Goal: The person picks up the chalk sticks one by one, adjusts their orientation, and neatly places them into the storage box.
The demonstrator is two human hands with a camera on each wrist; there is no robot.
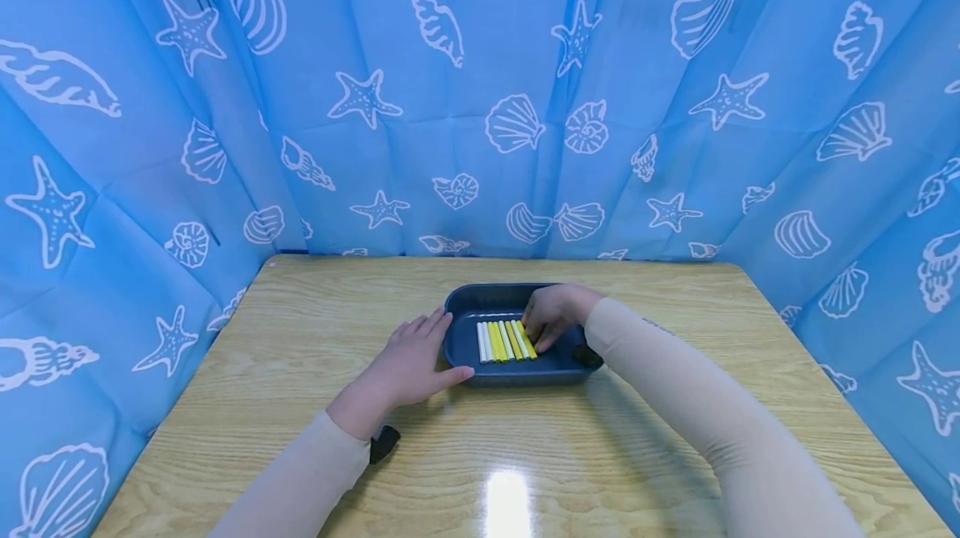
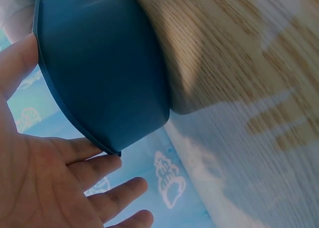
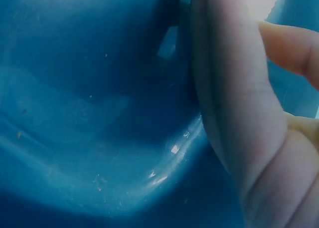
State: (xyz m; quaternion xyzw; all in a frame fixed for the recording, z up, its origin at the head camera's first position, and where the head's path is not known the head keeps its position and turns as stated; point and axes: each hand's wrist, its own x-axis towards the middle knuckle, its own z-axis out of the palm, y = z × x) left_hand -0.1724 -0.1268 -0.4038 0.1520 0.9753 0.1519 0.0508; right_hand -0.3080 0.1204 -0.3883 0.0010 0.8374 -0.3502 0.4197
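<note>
A dark blue tray (image 1: 491, 377) with rounded corners sits on the wooden table. Inside, several white and yellow chalk sticks (image 1: 501, 342) lie side by side in a row. My left hand (image 1: 412, 361) is at the tray's left end, its thumb and fingers spread along the rim; the left wrist view shows the fingertips (image 2: 107, 163) at the rim and the palm facing the tray wall. My right hand (image 1: 553, 314) reaches into the tray, its curled fingers pinching the yellow stick at the right end of the row. In the right wrist view, the hand (image 3: 249, 103) hides the chalk.
Beneath the tray is a light wood-grain table (image 1: 337, 288). A blue curtain (image 1: 465, 146) with white shells and starfish hangs behind the table and along both sides. Black wrist straps (image 1: 384, 444) show at both sleeves.
</note>
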